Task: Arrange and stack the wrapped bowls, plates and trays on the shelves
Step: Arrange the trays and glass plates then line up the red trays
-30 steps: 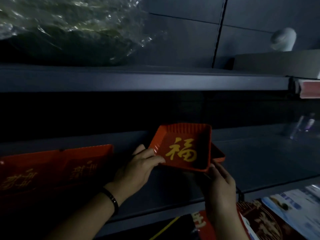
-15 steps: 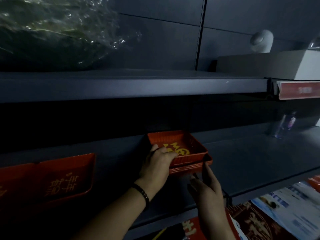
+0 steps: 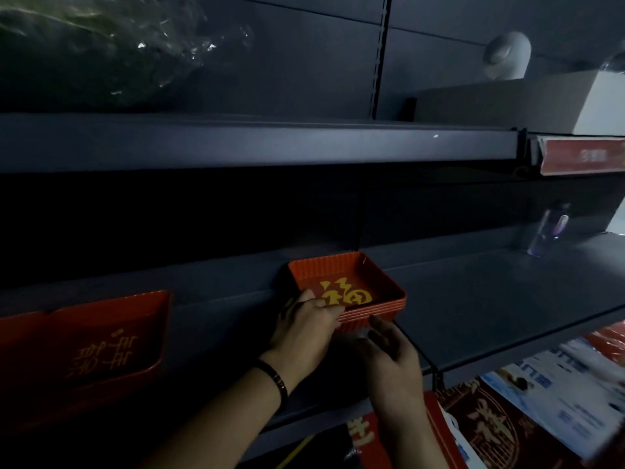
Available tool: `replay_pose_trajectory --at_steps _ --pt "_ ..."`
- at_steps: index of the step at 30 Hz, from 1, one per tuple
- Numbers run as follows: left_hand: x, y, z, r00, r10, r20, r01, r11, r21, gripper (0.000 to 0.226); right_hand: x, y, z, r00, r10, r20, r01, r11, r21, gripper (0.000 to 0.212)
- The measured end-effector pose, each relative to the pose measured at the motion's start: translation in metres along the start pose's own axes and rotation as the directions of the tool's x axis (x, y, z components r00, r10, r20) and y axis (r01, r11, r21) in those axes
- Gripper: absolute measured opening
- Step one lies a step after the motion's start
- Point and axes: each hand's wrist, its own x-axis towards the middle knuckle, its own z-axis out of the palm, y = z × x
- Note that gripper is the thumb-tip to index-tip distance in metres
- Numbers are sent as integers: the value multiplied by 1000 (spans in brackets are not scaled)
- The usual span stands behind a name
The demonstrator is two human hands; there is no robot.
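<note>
The tray that a second ago tilts up between both hands now lies flat, nested on the trays (image 3: 355,289) on the shelf (image 3: 473,292), and the right hand has let go of it. The left hand (image 3: 304,330) grips the stack's near left corner, with the thumb over the rim and the fingers curled round the wall. The right hand (image 3: 392,353) is slack, fingers loosely extended. Its tips are just beside the stack's front wall, and I cannot tell whether they touch it. The stack shows several rims one on another, sits level and stands toward the back of the shelf, well apart from the bottle (image 3: 548,228) at the far right. On the same shelf to the left, a big tray (image 3: 84,343) stands tipped up with its inside facing out, apart from the stack. On the upper shelf (image 3: 270,140) a bundle (image 3: 101,45) in clear film lies at the left and a box (image 3: 541,99) at the right. By my judgement this stack is as good as placed and needs at most a nudge to square it. The wider arranging looks early, since only the stack, the big tray and the bundle show on the shelves. No bowls or plates can be made out in this dim light.
</note>
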Motion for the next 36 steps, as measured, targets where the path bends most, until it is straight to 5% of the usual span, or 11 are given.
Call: replay_pose_trajectory --at_steps 4,7,18,22,27,32,36 --pt "-16 -1 -5 1000 -23 -13 23 1000 -17 35 -5 9 0 986 -102 129 144 915 -378 56" --pt "-45 -8 -11 998 -47 -46 45 998 -49 32 -12 11 6 964 -118 239 226 838 -496 63" --pt "-165 -80 -74 982 -123 -141 125 992 2 28 -71 24 74 816 -119 566 509 611 -606 67" --pt "-198 -104 -93 992 -100 -81 104 994 38 41 -88 28 91 794 -103 599 542 568 -619 77" --pt "-262 -149 -144 972 -152 -179 174 978 115 41 -107 27 102 814 -58 578 527 493 -693 101" --pt "-308 -191 -168 915 -335 -225 371 918 141 42 -135 21 136 793 -185 580 581 513 -632 62" --pt "-312 -201 -166 852 -476 -218 486 874 -8 42 -151 26 174 735 -161 659 639 490 -593 58"
